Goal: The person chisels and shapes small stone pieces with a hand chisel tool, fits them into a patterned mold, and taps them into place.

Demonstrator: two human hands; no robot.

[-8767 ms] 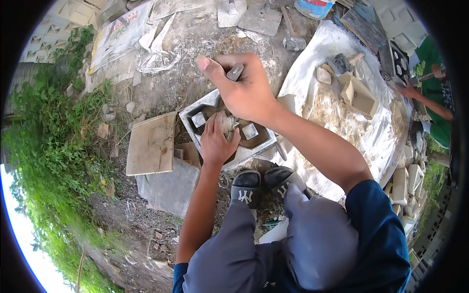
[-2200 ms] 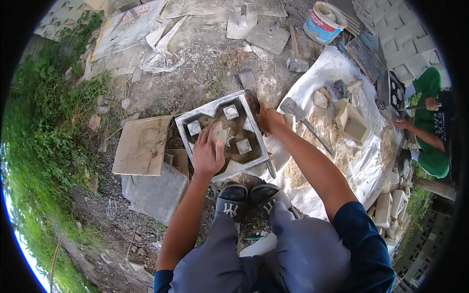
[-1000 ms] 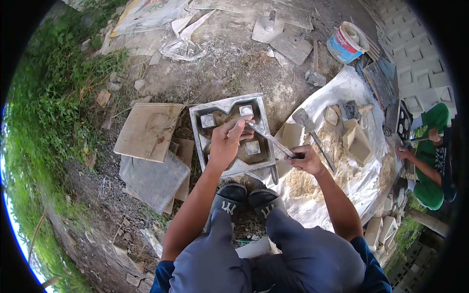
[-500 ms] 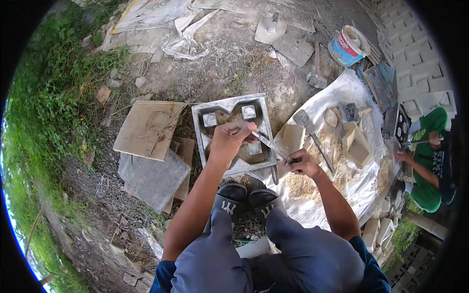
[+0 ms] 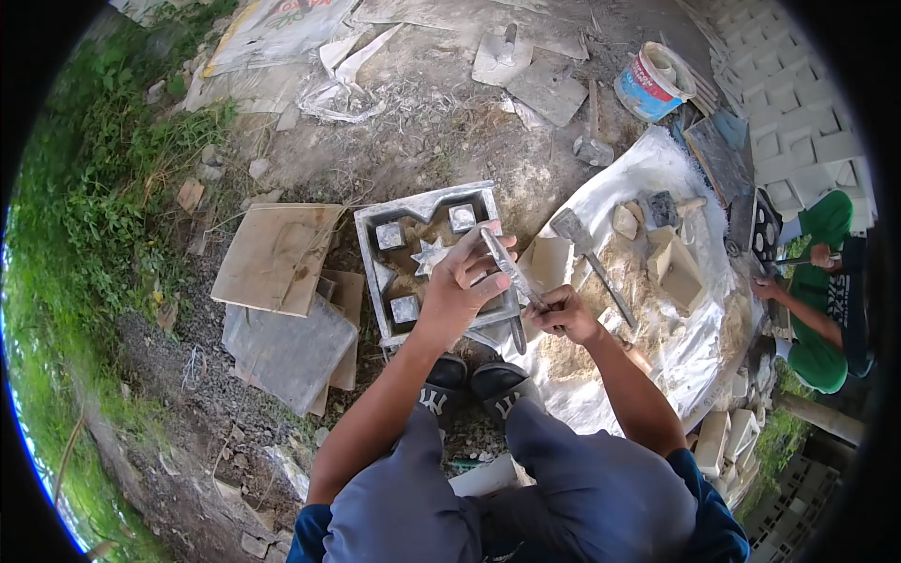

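My right hand (image 5: pixel 566 316) is closed round the lower end of a narrow, flat metal trowel-like tool (image 5: pixel 508 264), its blade smeared grey. My left hand (image 5: pixel 457 284) holds the blade near its upper end, with the thumb on one side and fingers on the other. Below the hands lies a square metal mould (image 5: pixel 368 246) with a notched inner wall, square blocks (image 5: pixel 389 235) in its corners and a star-shaped piece (image 5: pixel 431 258) in the middle. My left hand and forearm hide part of the mould. A dark bar (image 5: pixel 519 335) sticks out at its near right corner.
On the right, a white sheet (image 5: pixel 615 199) carries sandy powder, a long-handled tool (image 5: pixel 593 266) and a box-shaped container (image 5: pixel 676 272). Boards (image 5: pixel 277 258) are stacked on the left. Farther off stands a paint bucket (image 5: pixel 654 83). Another person (image 5: pixel 815 324) works at the far right.
The tool has turned, so its broad face shows more. My left thumb and fingers have spread wider around it. The star-shaped piece has come into sight in the mould as the view shifted slightly.
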